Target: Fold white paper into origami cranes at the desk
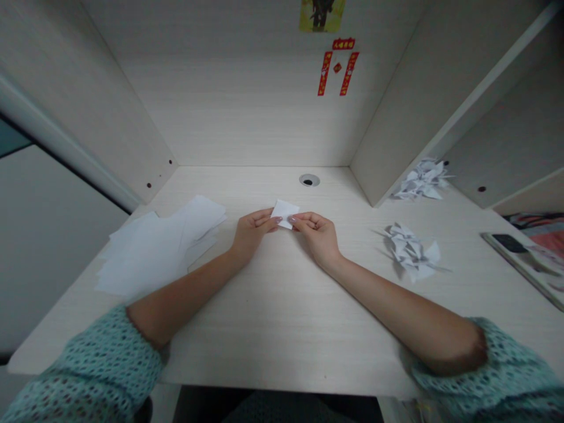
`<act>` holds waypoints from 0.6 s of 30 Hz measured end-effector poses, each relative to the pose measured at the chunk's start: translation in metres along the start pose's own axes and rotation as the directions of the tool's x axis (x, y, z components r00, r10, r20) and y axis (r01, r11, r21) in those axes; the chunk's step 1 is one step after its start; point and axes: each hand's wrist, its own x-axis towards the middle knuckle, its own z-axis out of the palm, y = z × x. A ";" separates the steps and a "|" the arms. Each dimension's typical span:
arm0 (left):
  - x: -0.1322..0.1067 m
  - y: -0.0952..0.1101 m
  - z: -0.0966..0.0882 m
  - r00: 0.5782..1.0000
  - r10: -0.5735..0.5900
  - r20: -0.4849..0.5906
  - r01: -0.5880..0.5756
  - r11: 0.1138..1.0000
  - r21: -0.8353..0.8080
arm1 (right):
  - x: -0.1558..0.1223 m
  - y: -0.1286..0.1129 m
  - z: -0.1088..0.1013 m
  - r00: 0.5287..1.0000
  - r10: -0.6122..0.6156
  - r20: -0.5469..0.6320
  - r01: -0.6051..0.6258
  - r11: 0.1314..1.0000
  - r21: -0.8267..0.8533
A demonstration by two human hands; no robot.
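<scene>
A small folded piece of white paper (pixel 285 208) is held between both hands above the middle of the desk. My left hand (pixel 255 232) pinches its left side, thumb on top and fingers curled behind. On the right side, my right hand (pixel 318 235) grips the paper the same way, with the thumb near its lower right edge. The fingertips beneath the paper are partly hidden. Left of my left hand lies a spread stack of white paper sheets (pixel 152 249). To the right of my right hand sits a cluster of folded white paper pieces (pixel 409 249) with pointed ends.
A second cluster of folded paper (pixel 423 179) rests by the upright divider (pixel 396 117) on the right. A flat, notebook-like item (pixel 524 258) lies at the far right. A round cable hole (pixel 309 180) is set near the back panel, which carries red stickers (pixel 325 73).
</scene>
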 end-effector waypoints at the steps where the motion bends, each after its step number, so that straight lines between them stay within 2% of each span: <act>1: 0.000 0.000 0.000 1.000 0.000 0.003 0.000 1.000 -0.001 | 0.000 -0.001 0.000 1.000 0.003 0.000 -0.003 1.000 -0.004; 10: 0.000 -0.001 0.001 1.000 -0.011 0.023 0.011 1.000 -0.005 | 0.000 -0.002 0.001 0.999 0.042 -0.035 -0.041 0.998 0.037; 18: -0.002 0.000 0.002 0.999 0.014 0.030 -0.015 1.000 0.027 | 0.000 -0.001 0.002 0.997 0.030 -0.068 -0.028 0.999 0.024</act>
